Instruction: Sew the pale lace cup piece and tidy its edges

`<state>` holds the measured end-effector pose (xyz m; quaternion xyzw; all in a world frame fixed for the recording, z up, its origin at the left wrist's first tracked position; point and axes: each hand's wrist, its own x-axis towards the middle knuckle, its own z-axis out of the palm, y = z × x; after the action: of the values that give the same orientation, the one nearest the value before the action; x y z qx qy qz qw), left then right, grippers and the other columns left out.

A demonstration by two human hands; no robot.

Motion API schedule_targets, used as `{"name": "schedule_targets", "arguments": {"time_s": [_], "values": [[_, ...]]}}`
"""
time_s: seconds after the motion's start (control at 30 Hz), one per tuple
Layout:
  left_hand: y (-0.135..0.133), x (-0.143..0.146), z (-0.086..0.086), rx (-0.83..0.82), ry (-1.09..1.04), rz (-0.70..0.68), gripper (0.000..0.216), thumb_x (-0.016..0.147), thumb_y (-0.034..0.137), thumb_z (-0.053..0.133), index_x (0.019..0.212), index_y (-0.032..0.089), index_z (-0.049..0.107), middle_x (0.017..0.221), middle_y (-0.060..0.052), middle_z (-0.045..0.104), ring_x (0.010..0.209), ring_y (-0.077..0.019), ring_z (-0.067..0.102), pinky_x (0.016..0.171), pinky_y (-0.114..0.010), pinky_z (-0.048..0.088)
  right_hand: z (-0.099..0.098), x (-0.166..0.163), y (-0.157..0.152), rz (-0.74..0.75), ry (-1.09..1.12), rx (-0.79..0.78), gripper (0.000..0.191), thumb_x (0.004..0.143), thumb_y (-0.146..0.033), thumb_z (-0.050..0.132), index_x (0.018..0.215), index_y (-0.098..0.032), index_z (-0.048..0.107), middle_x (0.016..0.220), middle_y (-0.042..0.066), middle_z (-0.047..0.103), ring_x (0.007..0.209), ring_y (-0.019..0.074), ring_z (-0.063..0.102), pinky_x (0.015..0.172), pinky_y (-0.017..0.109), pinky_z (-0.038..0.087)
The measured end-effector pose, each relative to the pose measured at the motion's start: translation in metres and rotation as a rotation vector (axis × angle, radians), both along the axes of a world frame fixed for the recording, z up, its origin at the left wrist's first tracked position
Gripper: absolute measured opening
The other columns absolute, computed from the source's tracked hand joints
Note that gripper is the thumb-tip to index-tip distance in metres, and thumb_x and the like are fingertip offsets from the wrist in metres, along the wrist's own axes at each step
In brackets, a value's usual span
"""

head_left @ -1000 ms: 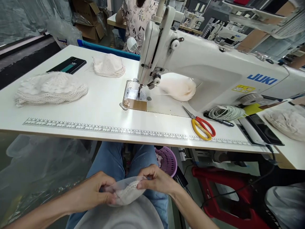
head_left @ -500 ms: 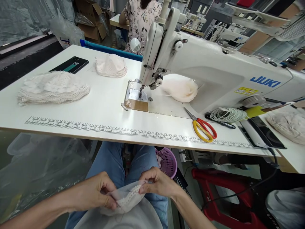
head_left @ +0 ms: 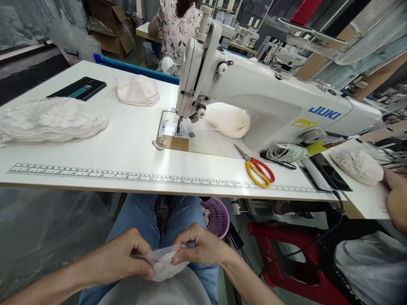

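Note:
Low over my lap, below the table edge, my left hand and my right hand both pinch a small pale fabric piece with a lace trim. The fingertips of the two hands nearly meet on it. Above stands a white JUKI sewing machine on a white table, with its needle plate bare.
On the table lie a stack of lace pieces, a smaller stack, a phone, a padded cup, red-and-yellow scissors and a cord coil. A purple basket sits underneath. Another person's arm shows at right.
My view has shifted slightly right and up. Both hands have worked the fabric piece closer together in my lap. Another person's arm has come into view at the right edge.

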<state>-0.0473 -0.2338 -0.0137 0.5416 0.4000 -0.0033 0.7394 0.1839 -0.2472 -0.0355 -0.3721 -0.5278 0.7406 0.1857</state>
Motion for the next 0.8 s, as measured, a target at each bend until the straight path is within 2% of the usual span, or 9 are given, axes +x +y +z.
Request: {"name": "schedule_targets", "arguments": {"time_s": [0.17, 0.33, 0.5, 0.8], "values": [[0.001, -0.006, 0.000, 0.004, 0.047, 0.002, 0.017, 0.063, 0.028, 0.067, 0.052, 0.016, 0.071, 0.051, 0.006, 0.029, 0.054, -0.0099, 0.025, 0.050, -0.024, 0.018, 0.000, 0.000, -0.001, 0.004, 0.018, 0.010, 0.047, 0.065, -0.056, 0.076, 0.080, -0.012, 0.075, 0.071, 0.003, 0.067, 0.062, 0.0123, 0.056, 0.061, 0.022, 0.045], [0.004, 0.000, 0.008, 0.024, 0.076, -0.019, 0.016, 0.061, 0.031, 0.074, 0.065, 0.016, 0.075, 0.057, 0.004, 0.042, 0.060, -0.0123, 0.036, 0.052, -0.022, 0.022, 0.002, -0.005, -0.002, 0.020, -0.019, 0.091, 0.048, 0.068, -0.058, 0.073, 0.080, -0.011, 0.075, 0.067, 0.002, 0.064, 0.061, 0.0107, 0.053, 0.057, 0.019, 0.042], [0.004, 0.012, 0.007, 0.084, 0.111, -0.002, 0.014, 0.063, 0.024, 0.066, 0.054, 0.014, 0.069, 0.049, 0.006, 0.034, 0.052, -0.0092, 0.028, 0.048, -0.023, 0.017, 0.010, -0.003, -0.003, 0.031, -0.077, 0.106, 0.047, 0.070, -0.058, 0.071, 0.081, -0.012, 0.076, 0.067, 0.002, 0.064, 0.060, 0.0106, 0.052, 0.055, 0.018, 0.040], [-0.003, -0.006, -0.008, -0.027, 0.051, 0.028, 0.017, 0.064, 0.031, 0.073, 0.061, 0.014, 0.072, 0.051, 0.006, 0.037, 0.053, -0.0094, 0.027, 0.049, -0.024, 0.016, 0.008, 0.001, -0.005, 0.003, -0.057, 0.045, 0.048, 0.064, -0.058, 0.076, 0.082, -0.013, 0.076, 0.072, 0.004, 0.068, 0.066, 0.0142, 0.060, 0.062, 0.021, 0.046]]}}
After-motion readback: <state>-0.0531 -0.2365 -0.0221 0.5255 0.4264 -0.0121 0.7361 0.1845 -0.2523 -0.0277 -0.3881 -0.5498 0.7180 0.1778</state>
